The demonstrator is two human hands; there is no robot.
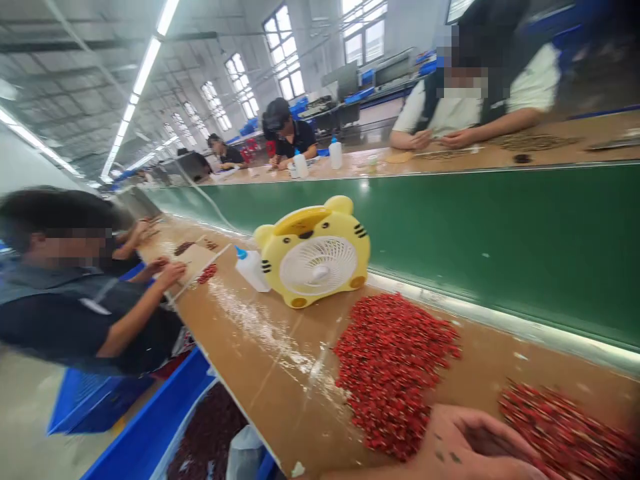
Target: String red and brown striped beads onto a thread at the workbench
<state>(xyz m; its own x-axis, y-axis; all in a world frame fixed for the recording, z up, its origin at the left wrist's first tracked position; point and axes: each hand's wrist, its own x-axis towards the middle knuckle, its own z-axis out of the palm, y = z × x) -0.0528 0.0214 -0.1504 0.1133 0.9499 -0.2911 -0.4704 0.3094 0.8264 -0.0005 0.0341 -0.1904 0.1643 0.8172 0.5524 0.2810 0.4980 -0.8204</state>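
My left hand reaches in at the lower right, its forearm along the bottom edge. The fingers curl round towards the thumb; the fingertips are blurred and cut off by the frame, so what they pinch is hidden. Just beyond the hand lies a large heap of small red pieces with pale ends. To its right, a second, smaller pile of similar red pieces is smeared by motion. My right hand is out of view.
A yellow animal-faced fan stands on the brown worktable, beside a white bottle with a blue cap. A green partition runs behind. Blue bins stand at lower left. Co-workers sit left and across.
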